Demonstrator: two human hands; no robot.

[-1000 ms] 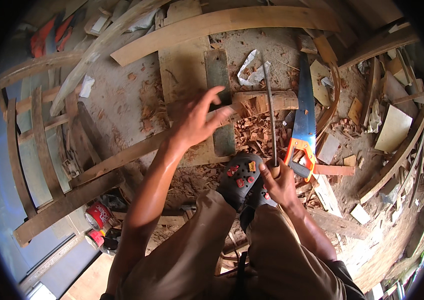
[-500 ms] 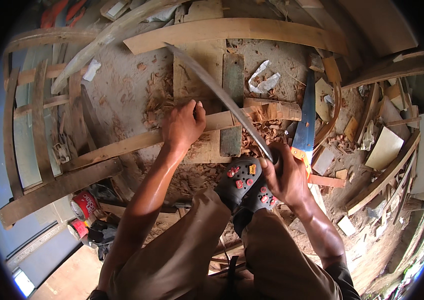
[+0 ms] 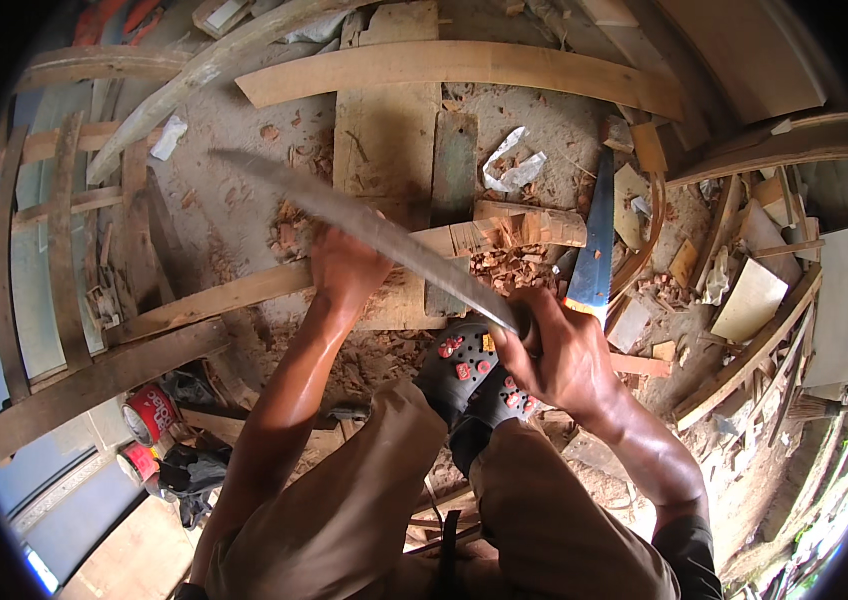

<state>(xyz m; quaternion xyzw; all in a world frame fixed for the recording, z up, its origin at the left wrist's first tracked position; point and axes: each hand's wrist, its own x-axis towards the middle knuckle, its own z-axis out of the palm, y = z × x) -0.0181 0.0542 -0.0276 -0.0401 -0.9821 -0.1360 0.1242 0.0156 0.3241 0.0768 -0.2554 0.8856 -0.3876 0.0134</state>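
My right hand is wrapped round the handle of a machete, whose long blade points up and to the left, slightly blurred. The blade passes above my left hand, covering part of its fingers. That hand is closed on a long wooden bar that slants across the floor in front of me. The bar's right end, with fresh cut faces, lies over a wide board and a grey-green plank. Reddish wood chips are heaped beside that end.
A handsaw with a blue blade lies right of the bar. My feet in dark clogs are close behind the chips. A curved board spans the far side. Wooden frames and red cans stand at left; scraps litter the right.
The machete's blade has swung left and lower in view, now crossing over my left hand. My left hand stays on the bar. The whole view has shifted slightly.
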